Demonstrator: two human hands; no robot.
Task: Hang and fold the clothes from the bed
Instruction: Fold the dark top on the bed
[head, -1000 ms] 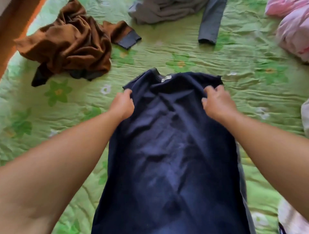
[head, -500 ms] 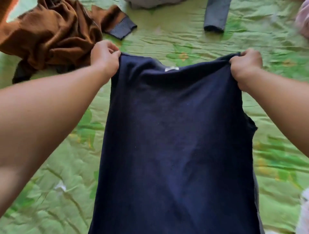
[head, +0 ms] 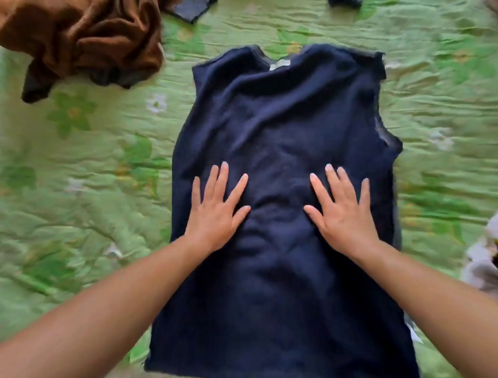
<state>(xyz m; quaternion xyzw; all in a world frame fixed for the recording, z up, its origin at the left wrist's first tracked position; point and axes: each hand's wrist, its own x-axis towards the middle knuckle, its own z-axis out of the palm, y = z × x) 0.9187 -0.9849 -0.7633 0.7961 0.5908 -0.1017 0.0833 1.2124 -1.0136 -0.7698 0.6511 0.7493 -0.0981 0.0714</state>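
Note:
A navy blue garment (head: 283, 113) lies spread flat on the green floral bedspread (head: 80, 189), collar at the far end with a small white label showing. Its sleeves are not visible; the sides look tucked in. My left hand (head: 218, 210) rests palm down on the middle of the cloth, fingers straight and spread. My right hand (head: 342, 210) lies flat in the same way a little to the right. Wrinkles run between the two hands.
A crumpled brown garment (head: 86, 40) with a dark cuff lies at the far left. A grey sleeve end (head: 343, 2) shows at the top edge. Pale cloth (head: 482, 259) sits at the right edge.
Half a second ago both hands gripped the navy garment's shoulders and held it stretched up. It now lies flat on the bed, and both hands have let go and moved down onto its middle.

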